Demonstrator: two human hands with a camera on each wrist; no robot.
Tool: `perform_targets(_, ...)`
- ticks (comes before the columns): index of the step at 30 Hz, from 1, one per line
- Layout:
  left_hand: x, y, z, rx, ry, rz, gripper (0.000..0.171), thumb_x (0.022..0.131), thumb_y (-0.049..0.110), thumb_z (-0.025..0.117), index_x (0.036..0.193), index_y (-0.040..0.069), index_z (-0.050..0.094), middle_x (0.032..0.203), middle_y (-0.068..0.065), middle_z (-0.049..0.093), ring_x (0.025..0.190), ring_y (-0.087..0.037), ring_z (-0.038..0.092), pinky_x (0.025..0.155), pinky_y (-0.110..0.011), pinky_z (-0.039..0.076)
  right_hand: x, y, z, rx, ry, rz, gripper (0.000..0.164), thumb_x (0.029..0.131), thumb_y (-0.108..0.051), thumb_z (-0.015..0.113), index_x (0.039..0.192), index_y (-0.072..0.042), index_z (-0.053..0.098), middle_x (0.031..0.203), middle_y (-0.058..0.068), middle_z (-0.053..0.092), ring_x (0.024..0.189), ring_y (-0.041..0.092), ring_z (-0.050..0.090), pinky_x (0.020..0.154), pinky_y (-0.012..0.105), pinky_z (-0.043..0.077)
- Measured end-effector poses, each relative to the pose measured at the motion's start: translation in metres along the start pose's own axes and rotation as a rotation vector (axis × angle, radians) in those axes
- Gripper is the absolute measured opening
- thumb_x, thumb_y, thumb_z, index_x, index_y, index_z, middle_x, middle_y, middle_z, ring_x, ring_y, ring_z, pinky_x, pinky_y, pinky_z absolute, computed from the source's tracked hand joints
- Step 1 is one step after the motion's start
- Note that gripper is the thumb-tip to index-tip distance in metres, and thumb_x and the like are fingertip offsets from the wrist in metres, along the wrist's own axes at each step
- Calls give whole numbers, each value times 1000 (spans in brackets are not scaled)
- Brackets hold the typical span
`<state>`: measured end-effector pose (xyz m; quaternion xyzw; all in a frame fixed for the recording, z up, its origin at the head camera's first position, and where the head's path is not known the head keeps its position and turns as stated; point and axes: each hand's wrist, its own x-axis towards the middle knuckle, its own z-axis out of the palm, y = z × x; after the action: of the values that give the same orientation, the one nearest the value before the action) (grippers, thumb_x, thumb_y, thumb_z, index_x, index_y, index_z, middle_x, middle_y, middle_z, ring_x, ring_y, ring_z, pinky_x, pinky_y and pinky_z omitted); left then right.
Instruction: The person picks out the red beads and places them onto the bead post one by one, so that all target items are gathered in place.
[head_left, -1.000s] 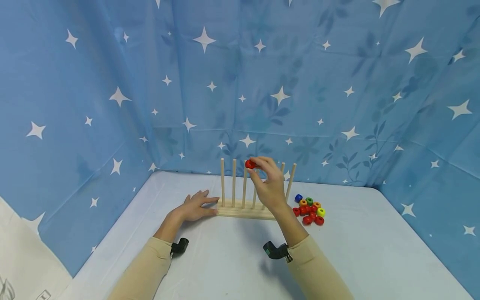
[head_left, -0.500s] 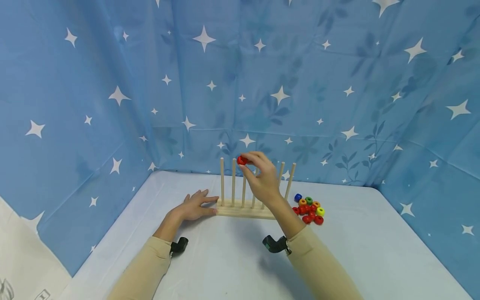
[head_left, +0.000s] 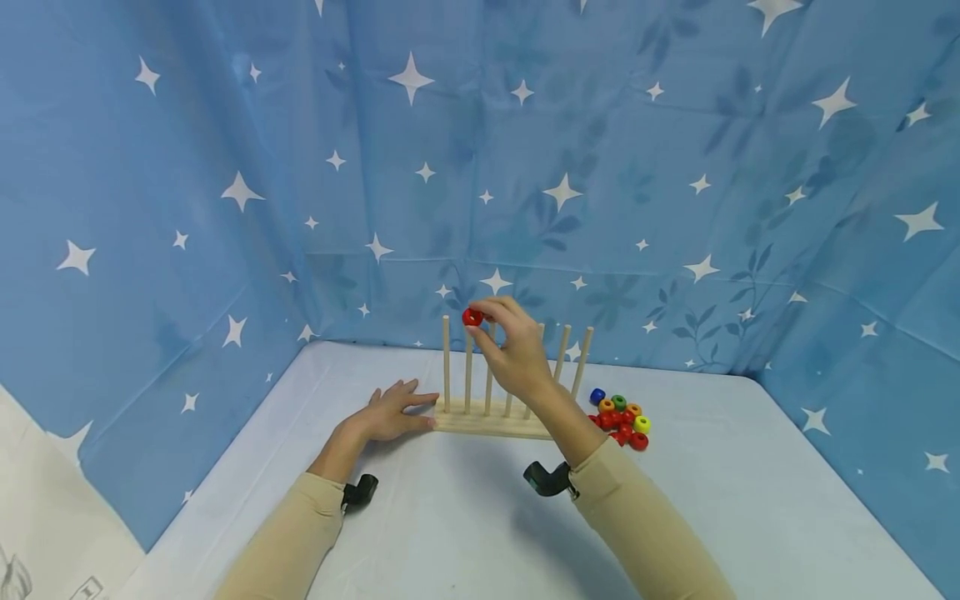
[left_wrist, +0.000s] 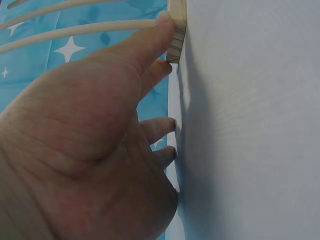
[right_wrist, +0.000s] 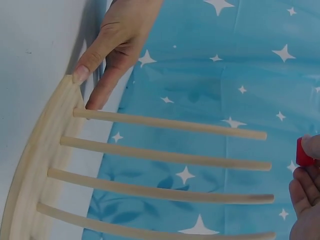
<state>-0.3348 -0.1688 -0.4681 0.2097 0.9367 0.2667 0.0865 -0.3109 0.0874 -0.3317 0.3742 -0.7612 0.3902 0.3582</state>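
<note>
My right hand [head_left: 516,352] pinches a red bead [head_left: 472,317] between thumb and fingertips. The bead's hole shows, and it overlaps the top of the second peg from the left in the head view. In the right wrist view the red bead [right_wrist: 304,153] sits out beyond the peg tips. A wooden peg rack [head_left: 487,425] with a row of upright pegs stands on the table, no beads showing on the pegs. My left hand [head_left: 388,415] holds the rack's left end between thumb and index finger; its other fingers [left_wrist: 157,130] spread toward the table.
Right of the rack lies a cluster of loose beads [head_left: 626,418], mostly red, with orange, green, yellow and one blue bead [head_left: 597,396]. A white-covered table [head_left: 435,533] lies underneath. Blue star-patterned curtains [head_left: 480,167] enclose the back and sides.
My right hand has moved left and slightly up with the red bead, from near the third peg to the second peg's top. The left hand and rack have stayed in place.
</note>
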Motion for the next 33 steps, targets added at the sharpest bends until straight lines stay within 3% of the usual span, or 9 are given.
perform_targets(10, 1, -1, 0, 4, -5, -1, 66, 99, 56, 63, 156, 24, 51, 171, -23, 22, 159, -49, 10, 123, -74, 2, 9, -3, 3, -16, -28, -19, 28, 96, -9, 75, 121, 1, 72, 115, 13, 70, 108, 27, 69, 96, 39, 58)
perform_targets(33, 2, 0, 1, 3, -12, -18, 65, 99, 55, 64, 156, 26, 51, 172, -21, 21, 160, -48, 9, 123, -74, 1, 22, -3, 11, -85, -78, -2, 27, 95, -9, 76, 120, -2, 74, 117, 11, 71, 108, 27, 63, 94, 41, 54)
